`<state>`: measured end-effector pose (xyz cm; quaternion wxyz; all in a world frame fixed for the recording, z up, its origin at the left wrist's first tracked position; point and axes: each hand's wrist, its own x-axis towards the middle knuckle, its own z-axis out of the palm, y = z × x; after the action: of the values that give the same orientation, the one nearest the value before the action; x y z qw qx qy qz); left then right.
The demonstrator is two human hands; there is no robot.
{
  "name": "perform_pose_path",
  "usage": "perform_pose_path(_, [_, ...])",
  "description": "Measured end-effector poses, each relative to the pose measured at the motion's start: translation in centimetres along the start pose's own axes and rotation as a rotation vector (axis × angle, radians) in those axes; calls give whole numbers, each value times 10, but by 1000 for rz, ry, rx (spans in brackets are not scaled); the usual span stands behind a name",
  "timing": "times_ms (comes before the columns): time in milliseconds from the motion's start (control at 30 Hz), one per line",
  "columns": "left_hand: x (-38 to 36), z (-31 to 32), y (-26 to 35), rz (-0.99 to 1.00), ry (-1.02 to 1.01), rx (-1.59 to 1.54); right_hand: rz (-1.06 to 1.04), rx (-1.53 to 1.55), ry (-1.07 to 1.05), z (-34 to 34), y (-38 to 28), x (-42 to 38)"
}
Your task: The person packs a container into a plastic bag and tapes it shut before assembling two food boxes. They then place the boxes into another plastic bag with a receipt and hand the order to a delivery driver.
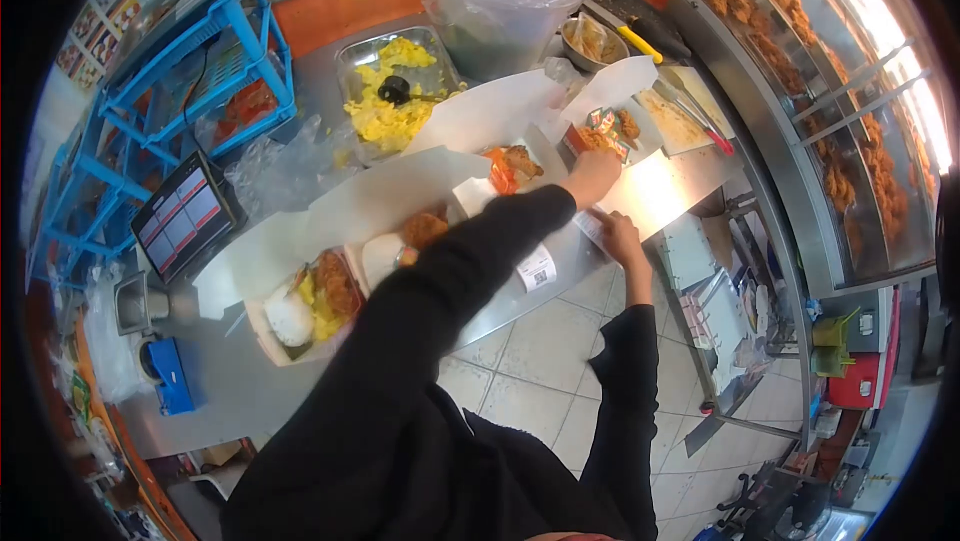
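Printed slip with a square black code [537, 269] at counter's [225, 403] front edge, right of middle; small print unreadable. Tablet [187, 216], left end: red-and-white tiles, wording too small.

Left hand [596, 177]: over the near side of the rightmost open white carton [612, 83], toward counter's right end. Fingers beside glossy, multicoloured sachets [603, 121]; cannot tell whether they grip. Craggy brown fried chicken [629, 124] in same carton.

Right hand [622, 239]: just past the front edge, fingers at a second printed slip [590, 228]; pinch unclear.

Leftmost carton [258, 326], near front edge: smooth rice mound [290, 319], yellow shreds, chicken. Back edge: rectangular metal tray [350, 57], loose yellow shreds, black scoop [394, 91].
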<state>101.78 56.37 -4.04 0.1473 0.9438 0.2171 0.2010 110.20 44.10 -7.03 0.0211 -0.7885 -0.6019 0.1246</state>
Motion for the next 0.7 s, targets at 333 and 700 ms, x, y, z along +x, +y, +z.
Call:
perform_pose_path(333, [23,36,-1,-22,404,177,175,61,111,14,13,21])
perform_pose_path(700, [-242,-201,87,206,-322,-867,346,615,863,69,-118,-116])
